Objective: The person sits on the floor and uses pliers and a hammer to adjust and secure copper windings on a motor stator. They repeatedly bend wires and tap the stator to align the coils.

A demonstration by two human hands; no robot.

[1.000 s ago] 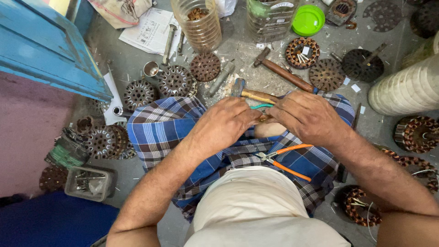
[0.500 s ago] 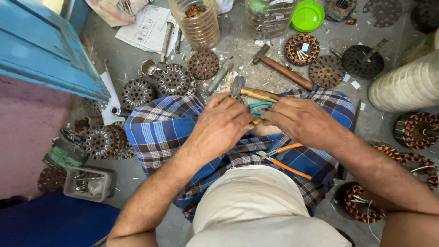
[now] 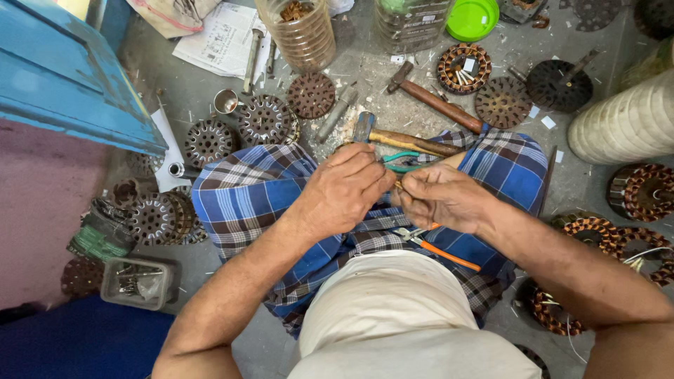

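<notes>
My left hand (image 3: 344, 189) and my right hand (image 3: 442, 200) meet fingertip to fingertip above my lap, which is covered by a blue plaid cloth (image 3: 239, 203). Together they pinch a small copper-coloured piece (image 3: 398, 184), mostly hidden by the fingers. Green-handled pliers (image 3: 401, 158) lie just beyond the fingertips. Orange-handled pliers (image 3: 439, 251) rest on the cloth under my right wrist. A wooden-handled hammer (image 3: 407, 140) lies across the far edge of my lap.
Round slotted metal motor cores (image 3: 265, 119) are scattered on the grey floor. Copper-wound stators (image 3: 642, 191) lie at the right. A second hammer (image 3: 439, 104), a plastic jar (image 3: 302, 31), a green lid (image 3: 472, 19), a blue box (image 3: 70, 77) and a small tray of parts (image 3: 137, 284) surround me.
My hands have drawn slightly toward me and apart, so only the fingertips meet now. The green-handled pliers show more clearly beyond them.
</notes>
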